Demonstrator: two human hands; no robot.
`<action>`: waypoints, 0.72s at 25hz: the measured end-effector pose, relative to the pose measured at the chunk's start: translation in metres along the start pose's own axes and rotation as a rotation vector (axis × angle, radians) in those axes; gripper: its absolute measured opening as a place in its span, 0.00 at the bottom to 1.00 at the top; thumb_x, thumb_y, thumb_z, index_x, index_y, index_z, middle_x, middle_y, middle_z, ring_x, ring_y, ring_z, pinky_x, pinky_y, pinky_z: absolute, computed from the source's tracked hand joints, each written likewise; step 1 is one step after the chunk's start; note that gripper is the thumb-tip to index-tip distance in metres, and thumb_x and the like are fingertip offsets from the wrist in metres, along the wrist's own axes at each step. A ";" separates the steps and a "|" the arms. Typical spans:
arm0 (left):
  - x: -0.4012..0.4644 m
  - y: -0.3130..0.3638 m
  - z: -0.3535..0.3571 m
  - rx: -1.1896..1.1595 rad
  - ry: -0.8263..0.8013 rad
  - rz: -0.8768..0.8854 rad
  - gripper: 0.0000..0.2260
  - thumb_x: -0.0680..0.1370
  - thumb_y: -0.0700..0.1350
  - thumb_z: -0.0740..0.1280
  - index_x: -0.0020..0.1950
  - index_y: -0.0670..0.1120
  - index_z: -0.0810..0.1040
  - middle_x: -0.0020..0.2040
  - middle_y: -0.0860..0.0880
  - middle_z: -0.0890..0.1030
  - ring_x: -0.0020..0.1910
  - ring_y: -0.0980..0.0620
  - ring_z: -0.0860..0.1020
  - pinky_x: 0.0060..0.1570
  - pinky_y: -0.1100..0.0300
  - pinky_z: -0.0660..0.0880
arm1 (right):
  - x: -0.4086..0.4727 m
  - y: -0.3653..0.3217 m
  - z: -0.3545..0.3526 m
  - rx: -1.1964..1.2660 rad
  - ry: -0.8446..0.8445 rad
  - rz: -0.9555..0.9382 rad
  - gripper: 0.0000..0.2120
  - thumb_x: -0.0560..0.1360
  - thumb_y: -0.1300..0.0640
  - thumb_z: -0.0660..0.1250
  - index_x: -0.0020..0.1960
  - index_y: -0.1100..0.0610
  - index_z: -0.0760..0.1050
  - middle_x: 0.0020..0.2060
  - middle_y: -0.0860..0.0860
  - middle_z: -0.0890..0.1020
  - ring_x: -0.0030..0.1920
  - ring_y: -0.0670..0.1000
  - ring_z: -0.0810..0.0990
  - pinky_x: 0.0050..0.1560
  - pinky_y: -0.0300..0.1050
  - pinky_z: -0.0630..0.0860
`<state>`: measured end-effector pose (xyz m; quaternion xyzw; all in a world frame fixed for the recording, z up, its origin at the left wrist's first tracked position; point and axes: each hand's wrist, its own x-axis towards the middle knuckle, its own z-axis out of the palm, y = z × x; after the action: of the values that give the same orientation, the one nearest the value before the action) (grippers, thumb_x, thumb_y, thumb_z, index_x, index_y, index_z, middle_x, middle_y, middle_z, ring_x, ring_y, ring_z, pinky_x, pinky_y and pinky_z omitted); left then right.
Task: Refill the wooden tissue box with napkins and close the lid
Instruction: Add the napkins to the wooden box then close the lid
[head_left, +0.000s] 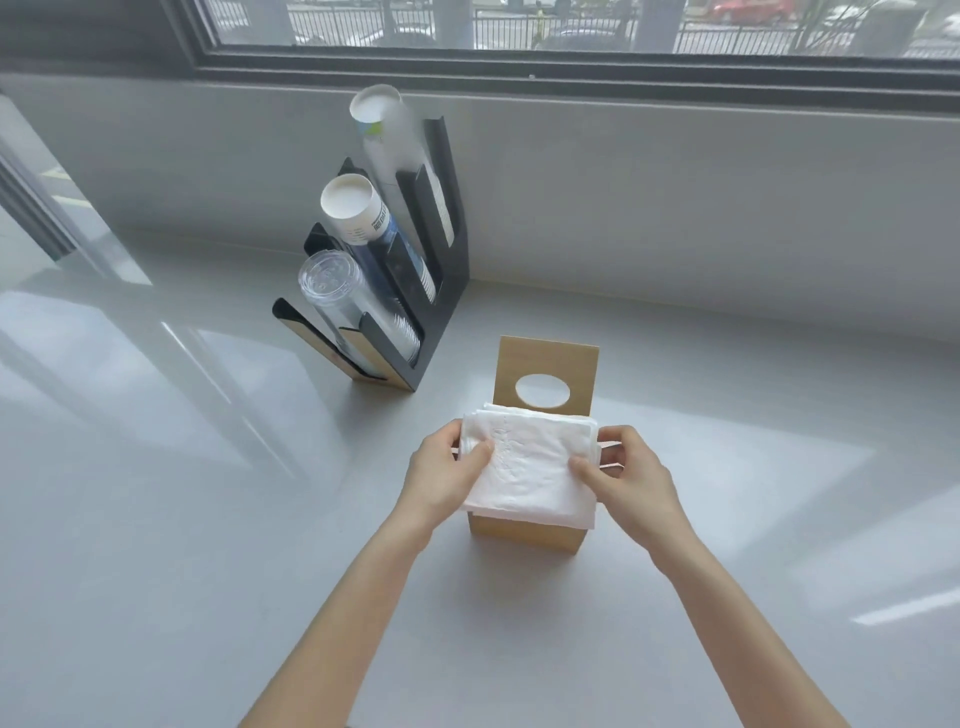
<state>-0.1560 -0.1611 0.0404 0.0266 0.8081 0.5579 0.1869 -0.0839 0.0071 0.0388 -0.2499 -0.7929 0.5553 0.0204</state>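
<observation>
Two bare forearms reach in from the near edge over a glossy grey table (156, 519), both hands meeting at a wooden tissue box (524, 535) that stands just ahead of the person. The left hand (447, 478) and the right hand (631, 475) hold a stack of white napkins (530, 467) by its opposite sides, fingers (480, 451) curled over the edges and thumbs pressed on top. The stack sits at the box's open mouth and overhangs the near wall, so it appears only partly seated. Behind it the lid (545, 358), with its oval dispensing hole, stands upright at the far side of the box, still open.

To seat the refill cleanly, the stack likely needs squaring to the opening and an even downward press from both sides, keeping corners from catching on the walls; the overhanging near edge should be tucked in before the lid comes down, or it may jam.

Farther back and to the left, well apart from the box, a black cup dispenser (441, 291) holds tilted sleeves of paper and clear plastic cups against the wall below a window (519, 26).
</observation>
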 end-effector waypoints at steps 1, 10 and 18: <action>0.006 0.001 0.000 0.072 0.032 0.020 0.05 0.76 0.43 0.64 0.49 0.46 0.77 0.48 0.44 0.82 0.49 0.43 0.78 0.51 0.51 0.75 | 0.004 -0.002 0.001 -0.007 0.012 -0.007 0.09 0.75 0.56 0.66 0.53 0.51 0.69 0.42 0.47 0.77 0.41 0.44 0.77 0.35 0.36 0.71; 0.039 -0.005 0.024 0.767 0.031 0.208 0.11 0.77 0.45 0.57 0.58 0.43 0.68 0.50 0.44 0.80 0.43 0.45 0.71 0.37 0.58 0.63 | 0.032 0.001 0.011 -0.494 0.070 -0.071 0.11 0.76 0.61 0.58 0.58 0.60 0.67 0.47 0.55 0.78 0.47 0.58 0.75 0.46 0.51 0.74; 0.041 -0.010 0.026 1.073 0.009 0.417 0.07 0.77 0.41 0.56 0.53 0.44 0.69 0.49 0.46 0.79 0.48 0.44 0.74 0.36 0.57 0.60 | 0.034 0.003 0.021 -0.923 0.077 -0.145 0.12 0.76 0.58 0.57 0.58 0.53 0.69 0.53 0.48 0.81 0.48 0.58 0.78 0.38 0.44 0.64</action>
<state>-0.1836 -0.1319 0.0124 0.2741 0.9565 0.0951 0.0299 -0.1194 0.0040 0.0202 -0.1974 -0.9710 0.1323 -0.0248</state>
